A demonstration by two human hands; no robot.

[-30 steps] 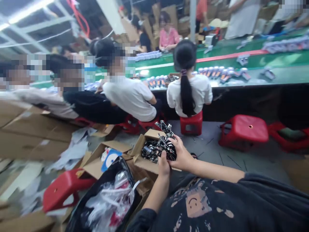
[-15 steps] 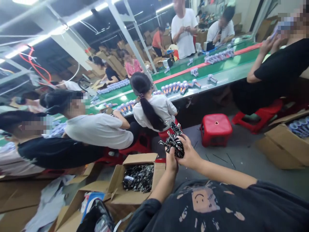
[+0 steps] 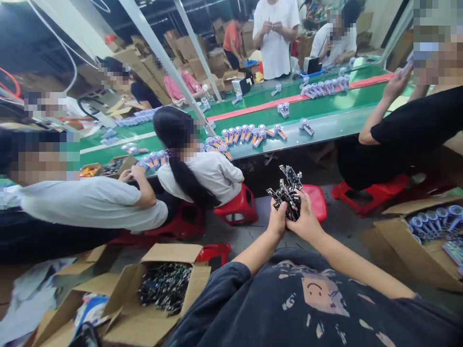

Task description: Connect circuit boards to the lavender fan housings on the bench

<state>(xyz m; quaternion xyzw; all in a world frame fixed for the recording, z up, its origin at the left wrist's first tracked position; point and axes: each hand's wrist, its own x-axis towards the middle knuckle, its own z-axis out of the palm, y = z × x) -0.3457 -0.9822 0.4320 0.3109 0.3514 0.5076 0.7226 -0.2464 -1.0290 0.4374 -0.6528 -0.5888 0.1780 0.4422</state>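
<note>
A bundle of small black circuit boards (image 3: 288, 193) is held up in front of my body, its pieces sticking out at odd angles. My left hand (image 3: 278, 219) grips it from the left, with the thumb against the boards. From the right, my right hand (image 3: 306, 217) wraps round the same bundle. Both hands are closed on it, above the dark floor and in front of a red stool (image 3: 315, 202). At the lower left, an open cardboard box (image 3: 130, 325) holds many similar black pieces (image 3: 166, 286).
A green conveyor table (image 3: 321, 127) carries rows of white-and-purple devices (image 3: 240, 135). People in light shirts (image 3: 90, 202) sit along it at the left; a person in black (image 3: 415, 115) sits at the right. Another open box (image 3: 405, 250) with devices stands at the right.
The view has swung, shifting the cardboard box and seated people leftward. My hands and the bundle now appear farther right, in front of the red stool, and both hands still hold the boards.
</note>
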